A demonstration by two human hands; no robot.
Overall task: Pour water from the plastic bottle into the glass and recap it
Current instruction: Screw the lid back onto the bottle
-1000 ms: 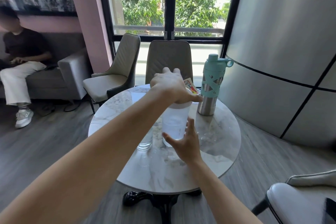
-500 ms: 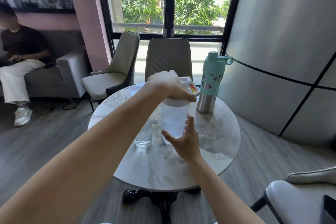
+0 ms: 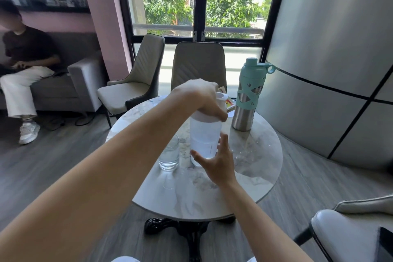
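A translucent white plastic bottle (image 3: 205,136) stands upright near the middle of the round marble table (image 3: 251,168). My left hand (image 3: 200,98) is closed over its white cap from above. My right hand (image 3: 217,161) cups the lower part of the bottle from the near side, thumb and fingers spread around it. A clear glass (image 3: 169,153) with water in it stands on the table just left of the bottle, partly hidden behind my left forearm.
A steel flask with a mint-green sleeve and lid (image 3: 247,95) stands at the table's far right. A small colourful card (image 3: 228,103) lies behind the bottle. Two beige chairs (image 3: 197,66) stand beyond the table. A person (image 3: 23,64) sits on a sofa at left.
My left hand has shifted on the cap, its fingers turning and curling tighter around it. The right hand stays at the bottle's base. The view has tilted down slightly.
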